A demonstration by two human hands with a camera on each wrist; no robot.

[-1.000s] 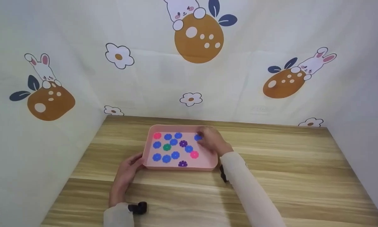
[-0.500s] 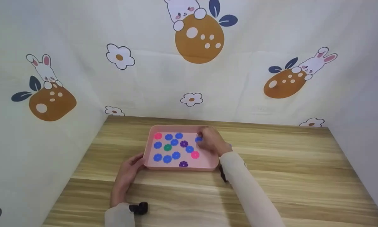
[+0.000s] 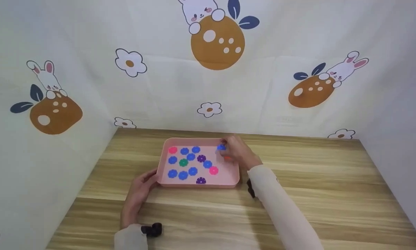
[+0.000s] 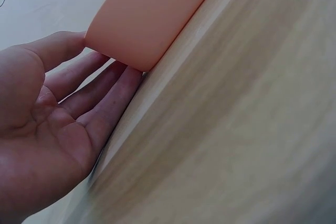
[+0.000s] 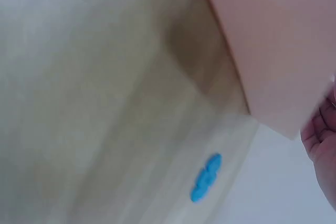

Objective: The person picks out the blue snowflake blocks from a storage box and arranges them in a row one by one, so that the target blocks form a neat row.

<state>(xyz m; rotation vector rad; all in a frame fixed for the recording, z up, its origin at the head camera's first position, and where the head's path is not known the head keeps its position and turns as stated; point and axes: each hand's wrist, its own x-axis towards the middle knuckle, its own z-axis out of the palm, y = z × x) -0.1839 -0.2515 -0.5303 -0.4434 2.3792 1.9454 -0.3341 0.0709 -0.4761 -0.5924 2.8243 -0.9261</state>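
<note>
A shallow pink tray (image 3: pixel 225 180) on the wooden table holds several flower-shaped plastic discs, mostly blue (image 3: pixel 172 173), with a green disc (image 3: pixel 183 162), purple ones (image 3: pixel 201 158) and pink ones (image 3: pixel 213 170). Over the tray's back right corner my right hand (image 3: pixel 240 151) pinches a blue flower-shaped disc (image 3: pixel 221 147) between thumb and fingers. Below that hand, part of an orange-red disc (image 3: pixel 228 158) shows. My left hand (image 3: pixel 140 189) touches the tray's front left corner; in the left wrist view its fingers (image 4: pixel 113 98) lie fairly straight against the outer wall.
In the right wrist view a blue piece (image 5: pixel 206 178) lies on the table outside the tray. The wooden table (image 3: pixel 315 180) backs onto a cloth wall (image 3: pixel 263 86) printed with rabbits, oranges and flowers, which also rises at both sides.
My right hand has risen a little with the blue disc, moving toward the back and right. An orange-red disc shows beneath it now. My left hand stays at the tray's corner.
</note>
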